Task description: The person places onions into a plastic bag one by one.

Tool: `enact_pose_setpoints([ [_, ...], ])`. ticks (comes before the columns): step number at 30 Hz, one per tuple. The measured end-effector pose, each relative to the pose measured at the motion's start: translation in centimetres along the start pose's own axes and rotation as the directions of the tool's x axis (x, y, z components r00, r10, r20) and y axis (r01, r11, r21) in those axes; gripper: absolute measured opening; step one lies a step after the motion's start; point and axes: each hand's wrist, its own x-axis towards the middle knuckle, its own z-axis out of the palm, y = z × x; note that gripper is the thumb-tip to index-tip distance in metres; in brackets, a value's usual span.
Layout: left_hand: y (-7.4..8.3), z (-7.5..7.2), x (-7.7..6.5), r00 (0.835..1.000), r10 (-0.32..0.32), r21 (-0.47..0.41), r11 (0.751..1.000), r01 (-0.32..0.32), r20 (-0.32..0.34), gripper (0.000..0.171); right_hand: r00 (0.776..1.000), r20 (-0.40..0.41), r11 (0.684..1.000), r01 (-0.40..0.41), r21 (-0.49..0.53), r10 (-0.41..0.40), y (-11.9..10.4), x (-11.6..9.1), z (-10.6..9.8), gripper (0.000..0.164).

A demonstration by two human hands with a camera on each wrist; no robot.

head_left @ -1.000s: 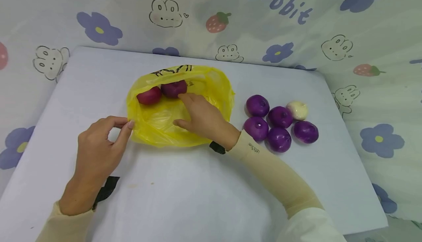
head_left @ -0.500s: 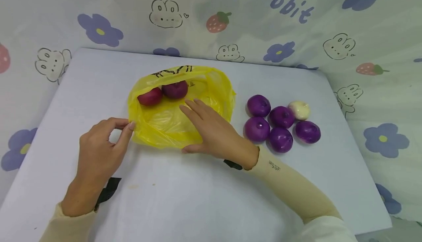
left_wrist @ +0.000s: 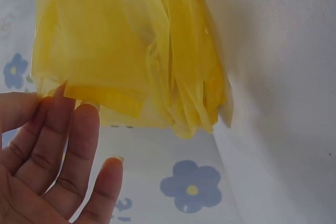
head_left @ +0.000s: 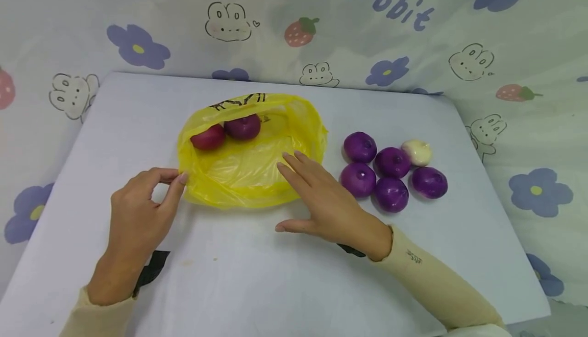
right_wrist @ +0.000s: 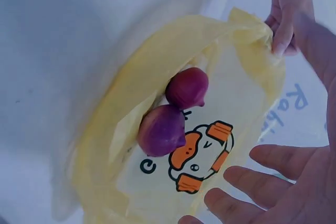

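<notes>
A yellow plastic bag (head_left: 257, 173) lies with its mouth spread wide on the table. Two purple onions sit inside it, one onion (right_wrist: 187, 88) touching the other onion (right_wrist: 163, 129); a printed cartoon shows on the bag's inner wall in the right wrist view. My left hand (head_left: 142, 214) pinches the bag's left rim between thumb and fingertips. My right hand (head_left: 331, 204) hangs over the bag's near right edge, fingers spread and holding nothing. Right of the bag stand several purple onions (head_left: 358, 179) in a cluster, with a pale white onion (head_left: 417, 152) at their back right.
The white tabletop (head_left: 257, 286) extends around the bag, its far edge along a curtain (head_left: 184, 0) printed with rabbits, flowers and strawberries. The loose onions stand just right of my right hand, beyond the bag's right side.
My right hand has drawn back from inside the bag toward the right and nearer to me, fingers spreading. The left hand keeps its pinch on the rim. Both bagged onions have stayed put.
</notes>
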Motion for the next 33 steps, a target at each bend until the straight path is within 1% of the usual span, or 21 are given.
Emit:
enact_pose_setpoints([
  [4,0.0,0.0,0.0,1.000,-0.003,0.001,1.000,0.003,-0.003,0.017,0.999,-0.041,1.000,-0.017,-0.014,0.016,0.4,-1.5,-0.3,0.101],
  [12,-0.1,-0.1,-0.2,1.000,-0.005,0.002,1.000,0.005,-0.005,0.017,0.996,-0.090,0.999,-0.011,-0.048,0.007,1.2,-3.9,-0.9,0.099],
  [20,-0.2,0.1,-0.1,1.000,0.006,0.001,1.000,-0.006,-0.011,0.017,0.991,-0.127,0.996,-0.044,-0.081,0.034,2.5,-6.5,-1.2,0.099],
  [25,-0.3,0.3,-0.1,1.000,0.011,0.026,1.000,-0.011,-0.010,0.018,0.980,-0.181,0.991,-0.098,-0.093,0.080,3.9,-8.2,-1.7,0.090],
  [28,-0.3,0.4,-0.1,1.000,0.009,0.018,1.000,-0.009,-0.013,0.018,0.969,-0.215,0.984,-0.143,-0.103,0.118,4.7,-9.2,-2.4,0.084],
  [33,-0.4,0.5,-0.1,1.000,0.020,0.006,1.000,-0.020,-0.020,0.018,0.951,-0.250,0.969,-0.219,-0.116,0.185,6.0,-10.7,-3.2,0.083],
])
